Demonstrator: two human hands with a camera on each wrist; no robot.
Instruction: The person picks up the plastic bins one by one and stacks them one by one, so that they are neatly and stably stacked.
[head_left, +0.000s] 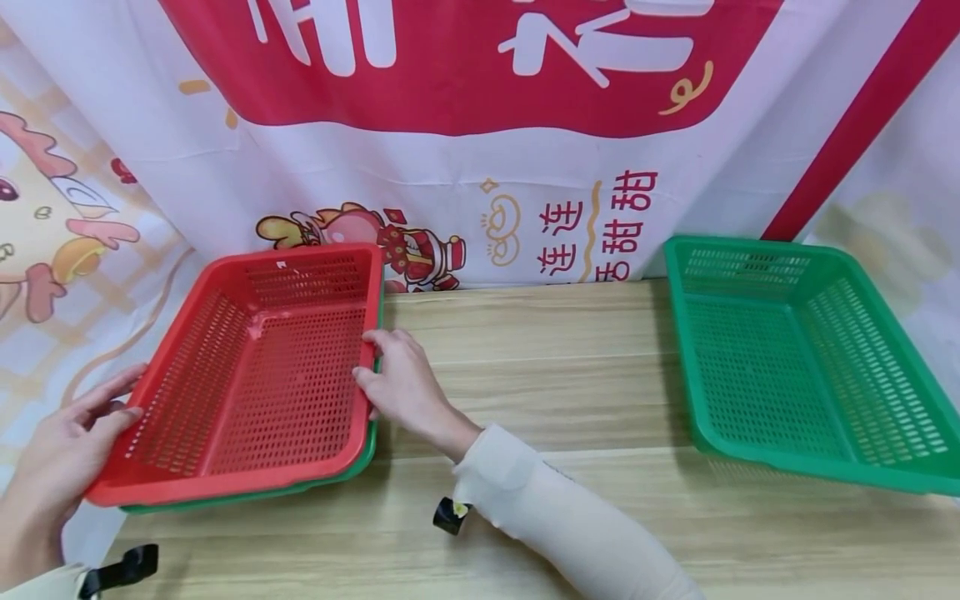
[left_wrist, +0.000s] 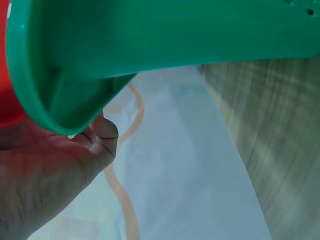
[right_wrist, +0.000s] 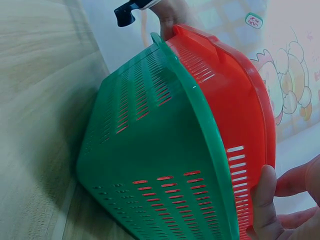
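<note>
A red basket (head_left: 300, 375) sits nested in a green basket (right_wrist: 145, 130) at the table's left; the red rim stands above the green one in the right wrist view. My left hand (head_left: 71, 454) grips the red basket's left rim, thumb on top; the left wrist view shows that hand (left_wrist: 55, 170) below the green rim (left_wrist: 30, 100). On the opposite side my right hand (head_left: 408, 387) pinches the red right rim, and its fingers (right_wrist: 265, 200) show against the red wall in the right wrist view. Both baskets look empty inside, as far as visible.
Another green basket (head_left: 765, 375) stands on the right of the wooden table (head_left: 540, 367). A printed cloth (head_left: 465, 167) hangs behind the table, and patterned cloth (head_left: 67, 250) covers the left side.
</note>
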